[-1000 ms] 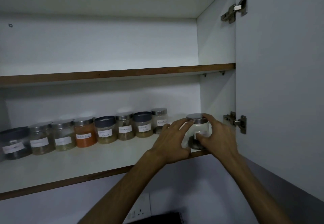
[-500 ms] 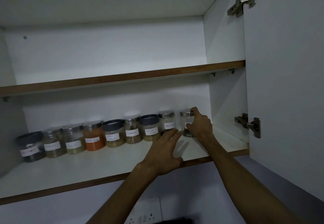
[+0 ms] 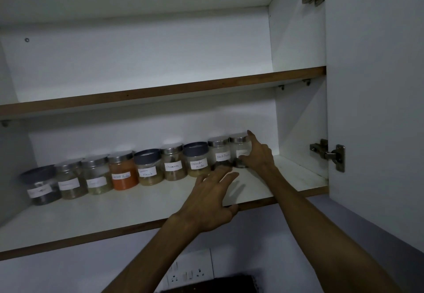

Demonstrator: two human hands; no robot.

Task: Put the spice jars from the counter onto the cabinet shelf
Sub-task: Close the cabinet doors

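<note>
The right hand (image 3: pixel 258 155) holds the last spice jar (image 3: pixel 239 152) at the right end of the jar row (image 3: pixel 128 168), touching its neighbour; free lower shelf (image 3: pixel 137 203) remains toward the side wall (image 3: pixel 300 127). The left hand (image 3: pixel 210 201) hovers with a wide grip over the front edge.

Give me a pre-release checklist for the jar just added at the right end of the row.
1. Rightmost jar upright on the lower shelf: ok.
2. In line beside the Black Pepper jar: ok.
3. Touching that neighbour or apart: cannot tell.
4. Right hand around the rightmost jar, not yet released: ok.
5. Left hand open over the shelf, holding nothing: ok.
6. Lid seated: cannot tell, fingers cover part of it.
</note>
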